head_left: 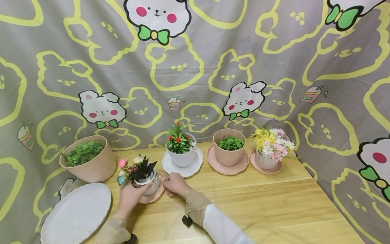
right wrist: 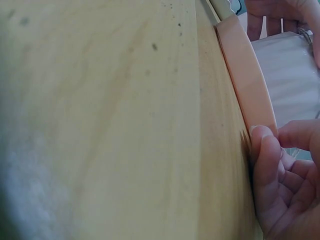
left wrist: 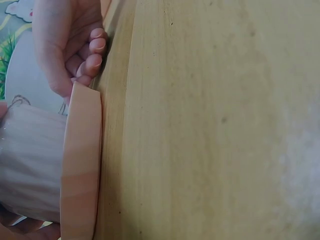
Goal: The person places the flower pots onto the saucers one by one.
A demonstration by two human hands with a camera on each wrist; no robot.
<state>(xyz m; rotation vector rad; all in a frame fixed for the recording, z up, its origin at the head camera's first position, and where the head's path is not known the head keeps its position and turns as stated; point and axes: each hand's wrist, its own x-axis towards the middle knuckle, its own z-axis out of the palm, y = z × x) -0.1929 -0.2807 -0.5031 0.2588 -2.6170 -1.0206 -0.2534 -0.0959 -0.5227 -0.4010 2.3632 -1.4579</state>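
Note:
A small white pot (head_left: 153, 188) with dark leaves (head_left: 143, 170) and pink, cream and blue flowers stands in a pink saucer (head_left: 152, 199) at the left middle of the table. My left hand (head_left: 129, 198) grips the pot's side, thumb toward the front, with other fingers hidden behind it. From the right, my right hand (head_left: 176, 184) pinches the saucer's rim between thumb and finger. The right wrist view shows this pinch close up on the pink saucer (right wrist: 247, 70), its bottom edge right at the tabletop. A twine bow shows on the pot (left wrist: 32, 155) in the left wrist view.
A large peach planter (head_left: 106, 162) and a big white plate (head_left: 79, 213) lie left. Along the back stand a red-flowered white pot (head_left: 182, 157) on a white saucer, a peach pot (head_left: 228, 154) on a pink saucer, and a daisy pot (head_left: 266, 161). A patterned curtain (head_left: 201, 74) hangs behind.

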